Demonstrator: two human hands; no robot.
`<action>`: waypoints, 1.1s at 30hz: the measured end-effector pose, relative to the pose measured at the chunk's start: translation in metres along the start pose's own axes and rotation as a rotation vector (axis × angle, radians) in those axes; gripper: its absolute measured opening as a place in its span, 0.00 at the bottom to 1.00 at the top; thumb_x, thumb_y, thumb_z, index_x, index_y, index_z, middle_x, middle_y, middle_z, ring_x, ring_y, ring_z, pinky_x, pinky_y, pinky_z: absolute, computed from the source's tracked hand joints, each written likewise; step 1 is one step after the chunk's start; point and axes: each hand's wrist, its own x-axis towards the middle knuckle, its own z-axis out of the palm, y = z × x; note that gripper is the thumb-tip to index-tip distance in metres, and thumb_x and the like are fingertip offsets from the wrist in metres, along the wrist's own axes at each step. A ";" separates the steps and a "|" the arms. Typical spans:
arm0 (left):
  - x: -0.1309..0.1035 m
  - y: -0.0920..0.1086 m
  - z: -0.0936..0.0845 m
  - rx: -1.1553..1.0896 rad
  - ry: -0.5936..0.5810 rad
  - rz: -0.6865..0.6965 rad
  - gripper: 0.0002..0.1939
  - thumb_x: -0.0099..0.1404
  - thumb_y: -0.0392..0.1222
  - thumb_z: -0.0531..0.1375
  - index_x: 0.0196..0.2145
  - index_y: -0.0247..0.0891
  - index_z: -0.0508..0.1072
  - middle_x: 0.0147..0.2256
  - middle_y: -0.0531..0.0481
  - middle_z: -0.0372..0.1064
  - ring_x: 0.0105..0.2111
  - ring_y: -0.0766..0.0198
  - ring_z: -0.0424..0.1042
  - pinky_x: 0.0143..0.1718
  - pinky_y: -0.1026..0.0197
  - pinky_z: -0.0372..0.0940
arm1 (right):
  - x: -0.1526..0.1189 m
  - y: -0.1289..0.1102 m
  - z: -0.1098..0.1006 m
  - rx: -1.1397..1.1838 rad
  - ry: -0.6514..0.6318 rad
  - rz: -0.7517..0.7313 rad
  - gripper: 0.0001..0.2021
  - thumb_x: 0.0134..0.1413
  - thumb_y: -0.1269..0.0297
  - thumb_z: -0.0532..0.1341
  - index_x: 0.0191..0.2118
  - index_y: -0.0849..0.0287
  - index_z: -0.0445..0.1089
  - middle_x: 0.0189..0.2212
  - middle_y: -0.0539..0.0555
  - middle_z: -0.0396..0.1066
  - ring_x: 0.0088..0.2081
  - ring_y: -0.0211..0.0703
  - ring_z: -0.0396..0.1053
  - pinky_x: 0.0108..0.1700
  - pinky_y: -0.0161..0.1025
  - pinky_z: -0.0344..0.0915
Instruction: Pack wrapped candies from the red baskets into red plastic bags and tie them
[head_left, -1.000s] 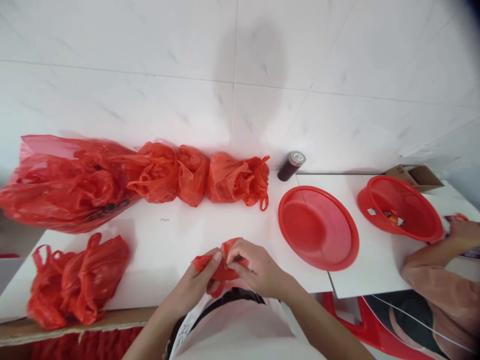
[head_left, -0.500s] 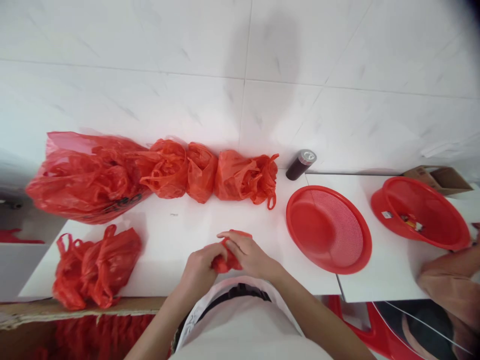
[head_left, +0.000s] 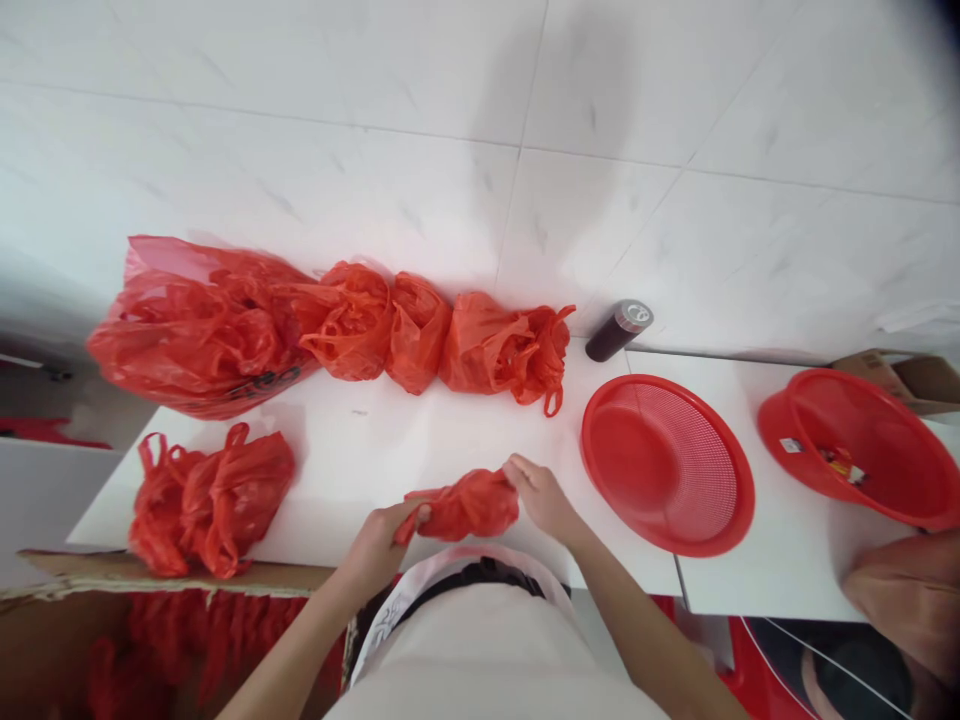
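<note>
A pale tiled wall point(head_left: 337, 180) fills the upper half of the frame, and below it a white desk point(head_left: 352, 460) runs across the middle from left to right. An open carton point(head_left: 45, 650) takes up the lower left corner, with red plastic bags point(head_left: 225, 640) inside. The bulkiest thing on the desk is a large red sack point(head_left: 202, 330) at the left, with dark print near its lower edge. At the right edge sits a deep red basin point(head_left: 900, 440), and left of it, just beside, a red colander point(head_left: 634, 460). Another person's arm point(head_left: 907, 590) shows at the lower right. A row of filled red bags point(head_left: 420, 335) extends from the sack to the upper centre; two more bags point(head_left: 244, 480) lean together at the lower left. A small cardboard box point(head_left: 874, 370) stands behind the basin. At lower centre, over the desk's near edge, is a rolled red bag point(head_left: 476, 503) between the hands: the left hand point(head_left: 382, 545) has its fingers closed on the left end, while the right hand point(head_left: 544, 500) has its fingertips against the upper right end; whether they grip I cannot tell. A dark tumbler point(head_left: 619, 328) tilts in view above the colander. Smallest are colourful bits point(head_left: 844, 462) inside the basin.
</note>
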 end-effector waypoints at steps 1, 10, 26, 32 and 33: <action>-0.005 -0.007 -0.001 -0.043 -0.010 -0.042 0.17 0.70 0.46 0.47 0.34 0.39 0.73 0.29 0.49 0.76 0.32 0.61 0.74 0.38 0.62 0.66 | 0.007 0.016 -0.002 -0.028 0.069 0.033 0.19 0.64 0.50 0.46 0.29 0.57 0.60 0.25 0.47 0.66 0.29 0.37 0.65 0.33 0.33 0.59; -0.015 -0.064 0.025 -0.124 0.273 -0.194 0.24 0.69 0.55 0.45 0.35 0.38 0.74 0.32 0.47 0.76 0.34 0.58 0.75 0.39 0.57 0.70 | 0.026 0.075 0.035 -0.193 0.230 0.106 0.19 0.64 0.49 0.44 0.31 0.54 0.62 0.26 0.49 0.71 0.28 0.42 0.67 0.33 0.38 0.60; 0.088 -0.098 0.058 0.629 0.041 0.135 0.22 0.59 0.26 0.54 0.50 0.38 0.71 0.44 0.43 0.74 0.50 0.53 0.68 0.57 0.47 0.56 | 0.027 0.098 0.066 -0.564 0.065 -0.088 0.12 0.55 0.73 0.53 0.43 0.55 0.69 0.41 0.54 0.68 0.40 0.43 0.66 0.42 0.37 0.62; 0.081 -0.100 0.045 0.678 -0.127 -0.091 0.08 0.64 0.36 0.57 0.39 0.40 0.75 0.33 0.47 0.75 0.36 0.56 0.74 0.43 0.52 0.65 | 0.040 0.112 0.043 -0.458 0.100 -0.034 0.15 0.47 0.80 0.48 0.32 0.57 0.67 0.33 0.49 0.68 0.33 0.38 0.66 0.37 0.33 0.60; 0.079 -0.103 0.046 0.680 -0.151 -0.137 0.08 0.65 0.39 0.57 0.41 0.39 0.74 0.34 0.48 0.74 0.36 0.58 0.74 0.42 0.53 0.66 | 0.042 0.115 0.043 -0.444 0.103 -0.017 0.14 0.46 0.80 0.48 0.31 0.57 0.67 0.31 0.49 0.69 0.33 0.38 0.66 0.37 0.33 0.59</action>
